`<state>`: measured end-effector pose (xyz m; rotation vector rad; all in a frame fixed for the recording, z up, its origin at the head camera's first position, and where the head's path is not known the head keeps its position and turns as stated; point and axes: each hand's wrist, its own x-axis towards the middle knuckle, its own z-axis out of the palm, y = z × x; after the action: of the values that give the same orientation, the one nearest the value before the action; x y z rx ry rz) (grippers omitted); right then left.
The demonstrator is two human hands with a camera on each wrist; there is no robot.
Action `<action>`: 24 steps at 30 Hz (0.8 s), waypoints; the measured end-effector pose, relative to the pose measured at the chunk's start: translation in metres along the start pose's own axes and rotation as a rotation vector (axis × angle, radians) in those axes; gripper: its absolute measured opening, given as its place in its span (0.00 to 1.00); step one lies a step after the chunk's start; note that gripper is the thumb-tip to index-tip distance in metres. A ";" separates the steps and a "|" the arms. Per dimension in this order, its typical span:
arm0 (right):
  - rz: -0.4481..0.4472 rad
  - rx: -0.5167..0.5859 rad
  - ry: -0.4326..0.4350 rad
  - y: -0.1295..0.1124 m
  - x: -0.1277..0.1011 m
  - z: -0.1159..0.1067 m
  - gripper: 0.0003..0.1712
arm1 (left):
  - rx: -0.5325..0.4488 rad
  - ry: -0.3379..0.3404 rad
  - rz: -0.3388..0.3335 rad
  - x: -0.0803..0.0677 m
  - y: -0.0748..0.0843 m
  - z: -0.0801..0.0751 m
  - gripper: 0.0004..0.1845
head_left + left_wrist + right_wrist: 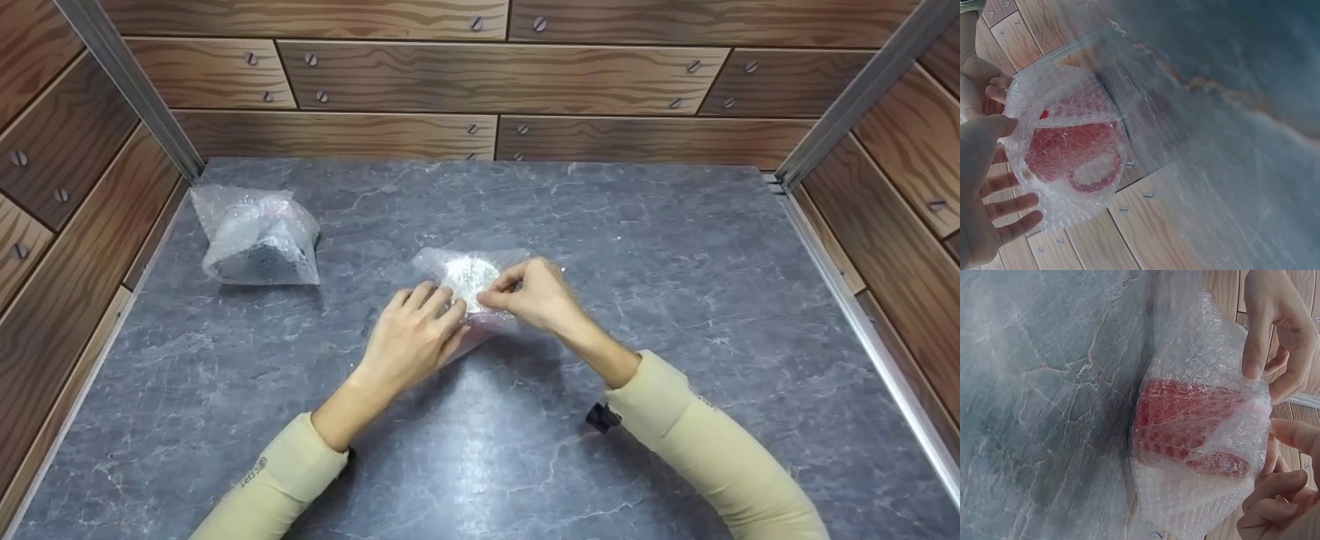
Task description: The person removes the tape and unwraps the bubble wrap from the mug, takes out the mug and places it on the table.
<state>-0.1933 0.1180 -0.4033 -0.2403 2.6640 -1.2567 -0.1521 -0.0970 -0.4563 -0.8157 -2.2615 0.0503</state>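
A red mug [1067,152] wrapped in bubble wrap [469,281] lies at the middle of the grey marble table [675,300]. My left hand [420,330] rests on the bundle's near left side with fairly straight fingers [1010,202]. My right hand [532,292] pinches the wrap on the bundle's right side, fingers curled [1275,495]. In the right wrist view the red mug [1185,427] shows through the wrap, with the left hand's fingers [1266,337] above it. A loose flap of wrap [1145,112] spreads away from the bundle.
A second bubble-wrapped bundle [259,236] sits at the table's back left. Wood-pattern walls [495,75] close in the back and both sides. Bare marble lies to the right and in front of the hands.
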 end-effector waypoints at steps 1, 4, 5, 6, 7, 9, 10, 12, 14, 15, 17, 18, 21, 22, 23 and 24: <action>0.000 -0.003 0.000 0.000 0.000 0.000 0.07 | -0.001 -0.001 0.001 0.000 0.000 0.000 0.15; -0.004 -0.015 0.005 -0.001 0.000 0.001 0.06 | 0.002 -0.002 0.001 0.000 0.000 0.000 0.15; -0.007 -0.020 0.008 0.000 0.000 0.002 0.06 | 0.002 -0.001 0.002 0.000 0.001 0.000 0.14; -0.008 -0.026 0.011 0.000 0.000 0.002 0.06 | 0.003 0.000 0.003 0.000 0.001 0.000 0.15; -0.009 -0.029 0.015 0.000 0.000 0.002 0.06 | 0.004 -0.001 0.003 0.000 0.001 0.000 0.15; -0.011 -0.040 0.021 0.001 -0.001 0.002 0.06 | 0.003 0.001 0.003 0.000 0.001 0.000 0.14; -0.013 -0.044 0.022 0.001 -0.001 0.002 0.06 | 0.002 0.001 0.002 0.000 0.001 0.000 0.14; -0.018 -0.045 0.020 0.001 -0.001 0.001 0.06 | 0.000 0.001 0.000 0.000 0.001 0.000 0.14; -0.030 -0.039 0.017 0.002 -0.002 0.001 0.06 | 0.000 0.000 -0.001 0.001 0.002 0.001 0.14; -0.034 -0.032 0.015 0.002 -0.002 0.001 0.07 | 0.000 0.000 -0.002 0.001 0.002 0.000 0.14; -0.047 -0.012 0.013 0.002 -0.003 0.001 0.07 | -0.002 0.000 -0.004 0.001 0.002 0.001 0.13; -0.053 -0.001 0.012 0.002 -0.003 0.001 0.07 | -0.002 0.000 -0.005 0.001 0.002 0.001 0.13; -0.055 0.043 -0.001 0.001 -0.004 0.001 0.07 | -0.009 0.002 -0.008 0.001 0.002 0.001 0.12; -0.056 0.053 -0.004 0.001 -0.004 0.001 0.07 | -0.012 0.002 -0.009 0.001 0.002 0.002 0.12; -0.058 0.063 -0.007 0.002 -0.004 0.001 0.07 | -0.013 0.002 -0.009 0.001 0.002 0.002 0.12; -0.055 0.072 -0.009 0.002 -0.004 0.001 0.06 | -0.015 0.003 -0.010 0.001 0.002 0.002 0.12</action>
<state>-0.1890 0.1191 -0.4047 -0.3105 2.6158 -1.3614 -0.1531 -0.0945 -0.4571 -0.8123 -2.2657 0.0275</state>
